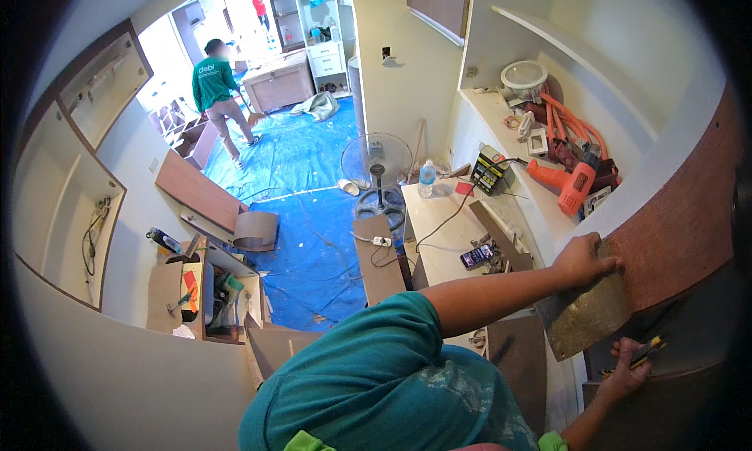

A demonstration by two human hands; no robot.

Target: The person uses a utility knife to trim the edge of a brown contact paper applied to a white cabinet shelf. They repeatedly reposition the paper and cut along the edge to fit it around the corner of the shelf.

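My left hand (583,261) is closed on the upper edge of a thin, brownish sheet (589,318), which hangs beside a large reddish-brown panel (680,216). Below the sheet, my right hand (624,370) grips a slim yellow-and-black hand tool (645,352); its exact kind is too small to make out. A dark recess (693,333) lies behind the tool, under the reddish panel. On the ledge above my left hand rests an orange gun-shaped power tool (578,188).
A worktop (439,224) carries a water bottle (426,179) and a phone (476,255). A standing fan (377,169) is beyond. A power strip (381,241) sits on a board, its cable trailing over blue sheeting (313,271). Another person (215,86) walks at the far left.
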